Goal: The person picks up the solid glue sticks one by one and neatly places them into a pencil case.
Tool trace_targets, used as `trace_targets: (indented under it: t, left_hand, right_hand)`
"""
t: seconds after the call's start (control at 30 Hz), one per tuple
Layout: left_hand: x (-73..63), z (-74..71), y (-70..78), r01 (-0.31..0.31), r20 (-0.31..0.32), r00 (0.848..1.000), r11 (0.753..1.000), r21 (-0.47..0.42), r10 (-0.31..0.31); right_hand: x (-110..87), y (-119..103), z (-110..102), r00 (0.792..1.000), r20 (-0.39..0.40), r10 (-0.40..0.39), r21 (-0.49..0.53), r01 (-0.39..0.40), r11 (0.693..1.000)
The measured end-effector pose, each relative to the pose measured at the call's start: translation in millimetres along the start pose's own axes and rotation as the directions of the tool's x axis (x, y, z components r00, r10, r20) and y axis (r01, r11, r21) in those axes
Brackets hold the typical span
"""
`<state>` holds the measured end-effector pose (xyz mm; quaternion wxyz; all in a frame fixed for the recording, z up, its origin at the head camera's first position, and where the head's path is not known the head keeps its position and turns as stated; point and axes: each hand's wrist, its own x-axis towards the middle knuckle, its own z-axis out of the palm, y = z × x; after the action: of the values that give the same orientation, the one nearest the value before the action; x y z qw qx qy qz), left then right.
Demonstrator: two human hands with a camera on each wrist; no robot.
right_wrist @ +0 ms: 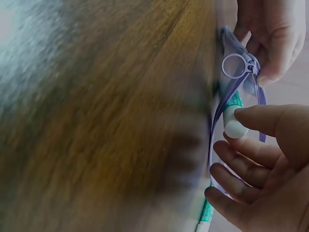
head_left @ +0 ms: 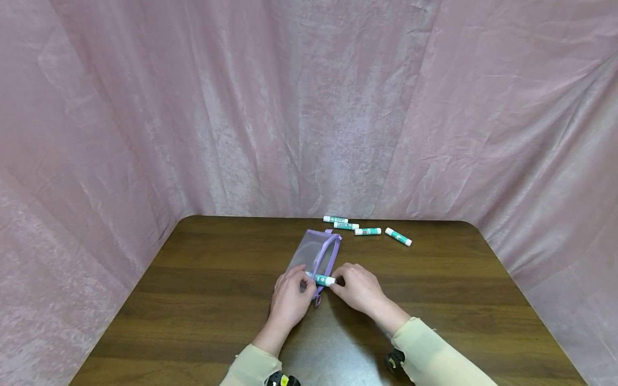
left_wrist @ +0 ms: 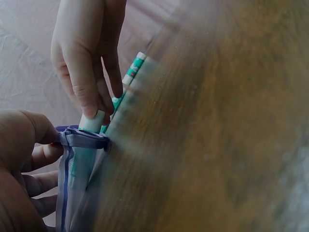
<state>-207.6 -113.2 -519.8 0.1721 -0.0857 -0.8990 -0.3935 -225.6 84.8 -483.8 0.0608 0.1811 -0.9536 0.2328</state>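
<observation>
A purple mesh zipper pouch (head_left: 307, 247) lies on the table with its zipper side unzipped toward the right. My left hand (head_left: 292, 294) pinches the pouch's edge near the zipper end, its thumb and forefinger on the rim in the left wrist view. Partly inside the opening is a green-and-white glue stick (head_left: 322, 280). My right hand (head_left: 358, 287) pinches the white end (right_wrist: 235, 126) of that stick between thumb and forefinger, the other fingers loosely bent. A round zipper pull ring (right_wrist: 234, 66) hangs at the pouch's near corner.
Several more green-and-white glue sticks (head_left: 368, 231) lie near the table's back edge, behind and right of the pouch. The brown wooden table (head_left: 203, 279) reaches back to a pink curtain (head_left: 299, 107).
</observation>
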Motion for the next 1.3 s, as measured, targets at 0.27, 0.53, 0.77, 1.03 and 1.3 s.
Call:
trace_targets:
  t: [0.27, 0.53, 0.77, 1.03, 1.3]
  left_hand:
    - [-0.4, 0.9, 1.2, -0.003, -0.006, 1.0, 1.0, -0.007, 0.003]
    - [0.8, -0.3, 1.5, 0.011, 0.004, 1.0, 1.0, -0.005, -0.011]
    - [0.7, -1.1, 1.7, 0.021, 0.002, 1.0, 1.0, -0.009, -0.021]
    - [0.3, -1.0, 1.6, 0.022, 0.008, 1.0, 1.0, -0.01, -0.022]
    - [0.9, 0.5, 0.2, -0.017, 0.0, 1.0, 1.0, -0.011, 0.017]
  right_hand:
    - [8.5, 11.5, 11.6, 0.998, 0.008, -0.056, 0.085, 0.055, 0.995]
    - [13.1, 5.1, 10.3, 0.998, 0.049, -0.028, 0.146, 0.021, 0.989]
    - [15.8, 0.5, 11.4, 0.999, 0.05, -0.002, 0.147, -0.006, 0.989]
    - [17.0, 2.2, 16.2, 0.998, 0.064, -0.004, 0.157, -0.006, 0.988]
    - [18.0, -2.9, 14.1, 0.997, 0.049, -0.058, 0.164, 0.049, 0.985]
